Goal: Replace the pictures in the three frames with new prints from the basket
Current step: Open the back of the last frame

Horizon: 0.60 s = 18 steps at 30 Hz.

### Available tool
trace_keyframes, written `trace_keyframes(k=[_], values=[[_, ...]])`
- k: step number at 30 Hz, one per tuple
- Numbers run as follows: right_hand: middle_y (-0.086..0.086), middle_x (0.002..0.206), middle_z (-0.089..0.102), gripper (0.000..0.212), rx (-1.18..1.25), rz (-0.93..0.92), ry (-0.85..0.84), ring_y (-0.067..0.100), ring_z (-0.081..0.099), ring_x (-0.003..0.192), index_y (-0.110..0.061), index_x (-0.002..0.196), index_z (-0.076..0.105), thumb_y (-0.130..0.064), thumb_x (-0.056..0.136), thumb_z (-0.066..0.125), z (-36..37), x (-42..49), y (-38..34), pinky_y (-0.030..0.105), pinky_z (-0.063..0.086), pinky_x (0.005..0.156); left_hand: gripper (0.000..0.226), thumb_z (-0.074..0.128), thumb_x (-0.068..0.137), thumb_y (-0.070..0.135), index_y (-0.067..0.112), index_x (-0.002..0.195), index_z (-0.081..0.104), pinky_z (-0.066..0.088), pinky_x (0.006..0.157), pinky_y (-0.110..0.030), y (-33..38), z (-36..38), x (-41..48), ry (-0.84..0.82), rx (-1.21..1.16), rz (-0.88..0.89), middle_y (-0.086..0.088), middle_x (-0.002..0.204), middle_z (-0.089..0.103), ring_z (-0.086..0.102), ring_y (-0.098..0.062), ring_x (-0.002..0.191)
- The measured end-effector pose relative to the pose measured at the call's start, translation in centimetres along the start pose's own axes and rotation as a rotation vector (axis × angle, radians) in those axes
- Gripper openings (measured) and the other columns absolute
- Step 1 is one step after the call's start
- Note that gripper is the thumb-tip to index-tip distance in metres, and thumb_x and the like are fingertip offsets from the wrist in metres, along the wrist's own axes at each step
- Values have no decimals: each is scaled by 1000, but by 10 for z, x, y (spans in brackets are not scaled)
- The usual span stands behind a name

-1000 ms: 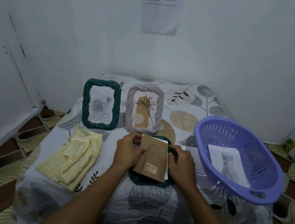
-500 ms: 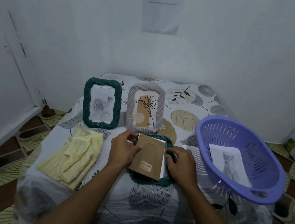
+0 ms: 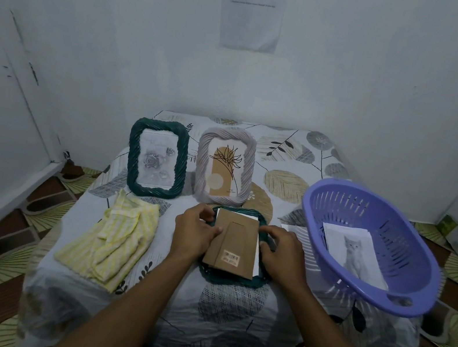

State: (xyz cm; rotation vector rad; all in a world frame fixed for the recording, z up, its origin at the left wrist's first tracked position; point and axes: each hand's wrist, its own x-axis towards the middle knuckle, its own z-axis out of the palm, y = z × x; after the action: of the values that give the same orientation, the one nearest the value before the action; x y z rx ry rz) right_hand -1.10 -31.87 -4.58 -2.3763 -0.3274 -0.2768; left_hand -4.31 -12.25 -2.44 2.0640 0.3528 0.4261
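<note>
Both grips, left hand [image 3: 193, 236] and right hand [image 3: 280, 254], clamp the brown cardboard backing board [image 3: 235, 244]; square it inside the face-down dark green twisted frame [image 3: 233, 279].

Open passage: bare tablecloth [image 3: 226, 319] lower centre, between the forearms. Centre blocked by face-down frame [image 3: 230, 278] with left hand [image 3: 195, 234] and right hand [image 3: 284, 253] on it. Yellow cloth [image 3: 116, 233] covers left. Green frame [image 3: 182, 162] and grey frame [image 3: 201, 165] stand upright behind. Purple basket [image 3: 399, 243] fills right; narrow gap beside right hand.
</note>
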Motion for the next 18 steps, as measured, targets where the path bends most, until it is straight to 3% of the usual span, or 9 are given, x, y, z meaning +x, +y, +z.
trace_keyframes(k=[8,13,18], values=[[-2,114,68,30,20,-18,12,21,54,106,-22,113,68,-18,84,68,-1,-1,-2,26,40,83,26,84,69,15,16,87,66,45,67,-19,1,-1,0,-3,17,15,0,88,68,59,-2,65],[-1,113,69,33,6,-37,18,24,54,108,-22,113,69,-10,83,64,0,-1,-1,29,42,84,25,83,71,13,17,87,65,39,53,-4,-1,-6,0,7,0,-4,4,88,66,56,6,59],[-1,111,68,26,38,-24,38,22,54,105,-21,111,69,-16,86,61,0,-2,-4,31,43,83,24,83,71,13,18,84,63,41,53,-5,-3,-10,0,11,-17,-4,6,85,65,58,4,62]])
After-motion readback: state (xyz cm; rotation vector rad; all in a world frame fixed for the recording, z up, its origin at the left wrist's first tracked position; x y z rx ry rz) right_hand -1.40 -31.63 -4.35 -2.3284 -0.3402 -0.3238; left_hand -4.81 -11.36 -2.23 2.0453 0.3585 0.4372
